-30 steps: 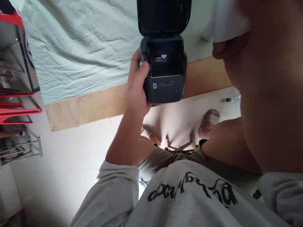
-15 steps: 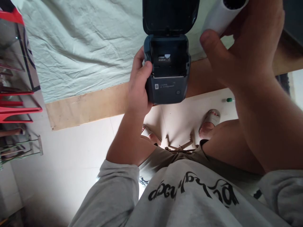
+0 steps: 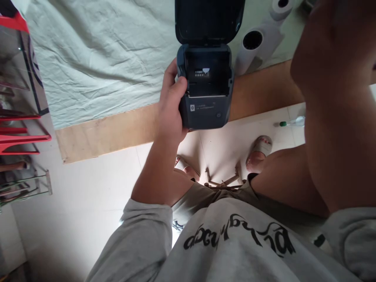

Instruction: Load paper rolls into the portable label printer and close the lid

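Note:
My left hand [image 3: 173,102] is wrapped round the left side of a dark portable label printer [image 3: 207,113], thumb on its edge. The printer's lid [image 3: 210,21] is flipped up, and its bay shows a small printed label inside and no roll. To the right of the printer, a white paper roll [image 3: 246,58] stands on the cloth with its dark hollow core facing up. My right hand [image 3: 335,47] is at the upper right, dark and smeared, beyond that roll; its fingers are hidden, so whether it holds anything does not show.
Another white roll [image 3: 282,9] stands farther back on the pale green cloth [image 3: 111,58]. The table's bare wooden edge [image 3: 108,143] runs below it. On the floor lies a clear bottle with a green cap [image 3: 282,123]; red stools [image 3: 25,138] are at the left.
My right hand has let go of the white roll, which now stands on the cloth, and has moved up and right. My left hand and the open printer have barely shifted.

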`<state>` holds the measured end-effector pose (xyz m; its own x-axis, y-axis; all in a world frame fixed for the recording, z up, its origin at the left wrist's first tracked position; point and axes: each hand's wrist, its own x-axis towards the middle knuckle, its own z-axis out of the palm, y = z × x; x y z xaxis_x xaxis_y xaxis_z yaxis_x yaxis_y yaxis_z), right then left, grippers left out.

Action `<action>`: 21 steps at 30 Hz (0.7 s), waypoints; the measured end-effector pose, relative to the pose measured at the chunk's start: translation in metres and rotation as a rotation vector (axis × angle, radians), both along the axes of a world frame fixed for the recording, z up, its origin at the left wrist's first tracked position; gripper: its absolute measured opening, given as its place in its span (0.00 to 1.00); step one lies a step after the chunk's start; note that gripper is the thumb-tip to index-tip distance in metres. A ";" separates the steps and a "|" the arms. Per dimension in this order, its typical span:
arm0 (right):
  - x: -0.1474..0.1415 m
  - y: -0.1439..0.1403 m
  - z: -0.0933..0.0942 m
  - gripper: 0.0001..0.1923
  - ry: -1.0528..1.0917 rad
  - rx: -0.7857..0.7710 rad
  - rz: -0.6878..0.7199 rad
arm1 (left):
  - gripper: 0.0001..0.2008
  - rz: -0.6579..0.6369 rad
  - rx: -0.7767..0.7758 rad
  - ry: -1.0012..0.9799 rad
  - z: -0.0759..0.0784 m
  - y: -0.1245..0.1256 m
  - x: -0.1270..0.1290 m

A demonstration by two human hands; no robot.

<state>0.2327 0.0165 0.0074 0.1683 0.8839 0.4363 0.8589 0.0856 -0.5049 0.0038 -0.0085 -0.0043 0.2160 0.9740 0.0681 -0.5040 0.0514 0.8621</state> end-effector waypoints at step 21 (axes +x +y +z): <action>-0.011 0.006 0.000 0.28 -0.070 -0.042 0.253 | 0.10 -0.012 -0.044 -0.039 0.002 -0.001 0.001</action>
<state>0.2221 0.0226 0.0076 -0.0891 0.9117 0.4010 0.8458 0.2819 -0.4530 0.0052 -0.0099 -0.0021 0.2256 0.9736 0.0339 -0.5366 0.0951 0.8385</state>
